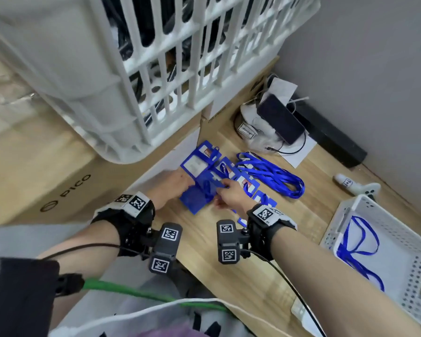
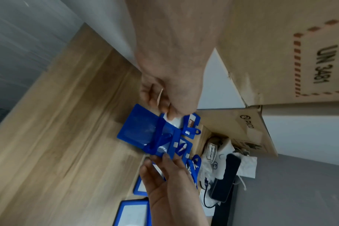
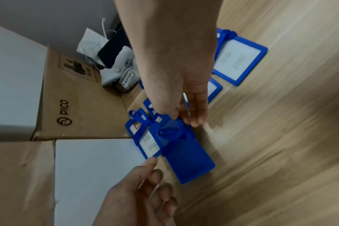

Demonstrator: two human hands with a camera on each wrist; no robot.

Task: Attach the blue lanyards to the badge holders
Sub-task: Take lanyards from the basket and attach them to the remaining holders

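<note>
Several blue badge holders lie in a heap on the wooden table (image 1: 229, 263). My right hand (image 3: 182, 120) pinches the near edge of one blue badge holder (image 3: 188, 152), thumb on top and fingers beneath. This holder lies back side up across the heap, with its strap loop showing. My left hand (image 2: 168, 113) has a fingertip resting on the white-card holder (image 3: 147, 143) beside it, with the other fingers loosely bent. A loose pile of blue lanyards (image 1: 272, 176) lies just right of the heap, apart from both hands.
Cardboard boxes (image 1: 46, 176) and a white slatted crate (image 1: 156, 69) close off the left and back. A white basket (image 1: 350, 210) holding blue lanyards stands at the right. A dark phone (image 1: 280, 117), chargers and cables lie by the back wall. More holders (image 3: 240, 58) lie behind my right wrist.
</note>
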